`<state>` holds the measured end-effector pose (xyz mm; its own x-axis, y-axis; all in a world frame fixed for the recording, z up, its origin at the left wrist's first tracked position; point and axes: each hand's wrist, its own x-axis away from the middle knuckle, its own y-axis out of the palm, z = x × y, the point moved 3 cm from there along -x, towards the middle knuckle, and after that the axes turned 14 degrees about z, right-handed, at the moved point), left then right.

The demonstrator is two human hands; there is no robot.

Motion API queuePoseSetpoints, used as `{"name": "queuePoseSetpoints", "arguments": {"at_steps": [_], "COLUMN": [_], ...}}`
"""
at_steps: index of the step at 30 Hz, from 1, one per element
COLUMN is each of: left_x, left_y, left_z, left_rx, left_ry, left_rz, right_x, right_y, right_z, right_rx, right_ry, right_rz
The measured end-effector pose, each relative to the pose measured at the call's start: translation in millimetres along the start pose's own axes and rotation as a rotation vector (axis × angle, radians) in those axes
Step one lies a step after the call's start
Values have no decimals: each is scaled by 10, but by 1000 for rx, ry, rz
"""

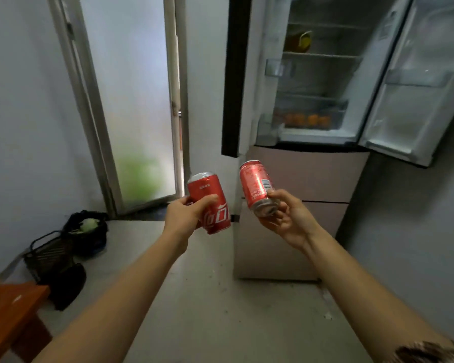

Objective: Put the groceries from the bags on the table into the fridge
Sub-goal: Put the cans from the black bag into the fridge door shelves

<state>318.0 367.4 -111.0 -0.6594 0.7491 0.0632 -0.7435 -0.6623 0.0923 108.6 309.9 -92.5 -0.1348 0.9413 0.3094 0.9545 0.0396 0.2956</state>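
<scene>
A person's left hand (pixel 182 218) wraps fingers and thumb round a red cola can (pixel 216 218), which tilts with its top leaning left. The right hand (pixel 291 220) grips a second red can (pixel 254 180) by its lower end, thumb near the barcode and fingers curled under the base. Both cans are held out in the air on outstretched arms, near each other but apart, in front of the fridge (pixel 323 82) and below its open upper compartment. Both upper doors stand swung wide. Inside, oranges (pixel 306 119) sit in a clear drawer at the bottom, and a yellow item (pixel 300 40), too blurred to identify, rests on a higher shelf. The beige drawer fronts (pixel 304 176) beneath are closed. To the left is a frosted glass door (pixel 131 100). On the floor by the wall lie a black bag (pixel 92 239) and a black wire basket (pixel 47 254). An orange table (pixel 11 310) shows its corner at lower left.
</scene>
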Motion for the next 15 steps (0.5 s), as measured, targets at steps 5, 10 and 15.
{"name": "queuePoseSetpoints", "arguments": {"at_steps": [5,10,15], "left_x": [-285,-826,-1489], "left_y": [1112,2176,3225], "left_z": [111,380,777], "left_rx": [7,-2,6], "left_ry": [1,133,270], "left_rz": [-170,-296,-328], "right_x": [-540,-1260,-2094], "right_y": [-565,-945,-1206], "right_z": [-580,-1242,-1921], "right_rx": [-80,-107,-155], "right_ry": [-75,-194,-277], "right_rz": [48,111,99]}}
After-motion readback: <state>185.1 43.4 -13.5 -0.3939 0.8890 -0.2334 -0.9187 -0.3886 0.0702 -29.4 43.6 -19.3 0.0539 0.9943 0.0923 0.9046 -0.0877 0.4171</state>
